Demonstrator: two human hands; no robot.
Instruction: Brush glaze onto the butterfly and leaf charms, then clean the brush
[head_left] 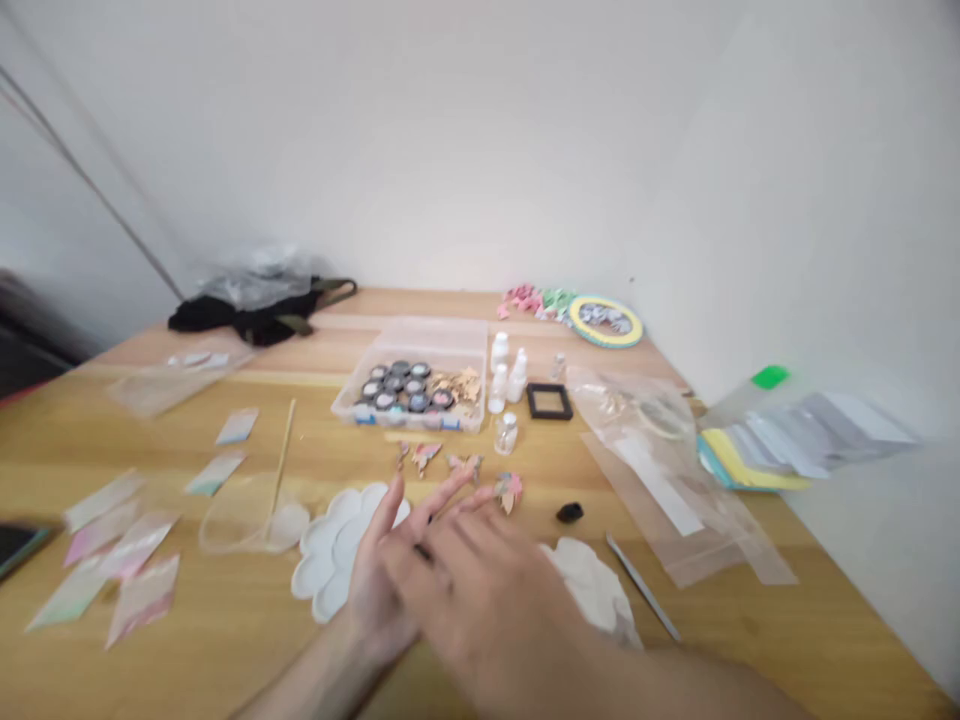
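Note:
My left hand is palm up over the table, its thumb and fingers stretched out. Across its palm lies my right hand, with curled fingers. A small dark thing shows at the right fingers, blurred and mostly covered, so I cannot tell its kind. Just beyond the fingertips are small painted butterfly-like pieces, one of them a pink and grey piece. A white flower-shaped paint palette lies partly behind my left hand. Beside my right hand are a crumpled white tissue and a black cap.
Behind stands a clear box of small pots and wooden shapes, with white bottles and a black frame beside it. Powder sachets lie left. To the right are a metal tool, plastic bags and stacked sheets.

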